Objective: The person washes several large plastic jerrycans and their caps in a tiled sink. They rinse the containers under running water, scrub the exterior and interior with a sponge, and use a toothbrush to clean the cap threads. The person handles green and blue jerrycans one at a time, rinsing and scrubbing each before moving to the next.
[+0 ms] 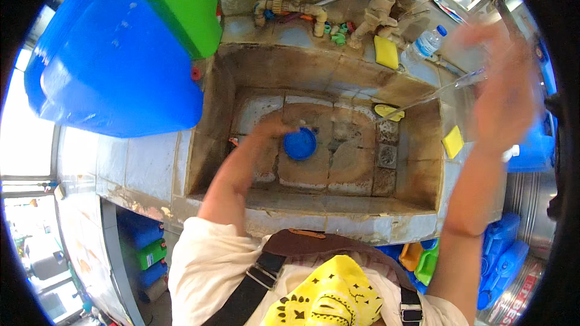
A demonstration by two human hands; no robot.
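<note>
Low over the stained tiled sink [211,145], my left hand [279,128] holds a round blue lid-like piece [300,143] by its upper left edge; the fingers are partly blurred. My right hand [504,78] is raised beyond the sink's right wall and smeared by motion, so its fingers cannot be made out. A thin stream of water [432,93] runs from beside that hand down into the sink. Where it lands, a yellow sponge [388,112] lies against the right side of the basin. The drain grate [386,156] sits below that sponge.
A large blue container [115,60] and a green one [181,6] stand at the left. A yellow sponge [386,52], a clear bottle [423,45] and pipes [386,0] line the back ledge. Another sponge [453,142] lies on the right rim. Blue jugs [501,253] stand lower right.
</note>
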